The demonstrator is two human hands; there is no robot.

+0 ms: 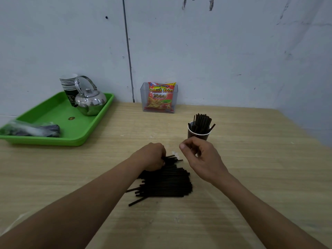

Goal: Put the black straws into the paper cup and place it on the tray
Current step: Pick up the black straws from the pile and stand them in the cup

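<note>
On the wooden bench (251,159) the left hand (154,156) curls round a few black straws (167,184) at the far edge of their loose pile, while the right hand (199,155) hovers just beside it with fingers curled and nothing visible in them. The paper cup (197,134) stands upright on the bench just beyond the right hand, already bristling with straws and well apart from the green tray (53,112) at far left. That tray carries a steel kettle (90,101), stacked cups (69,83) and a plastic bag (36,130), and by the wall a clear holder (143,97) shows a red packet (160,97) reading "Kentang Goreng French Fries 2000".
</note>
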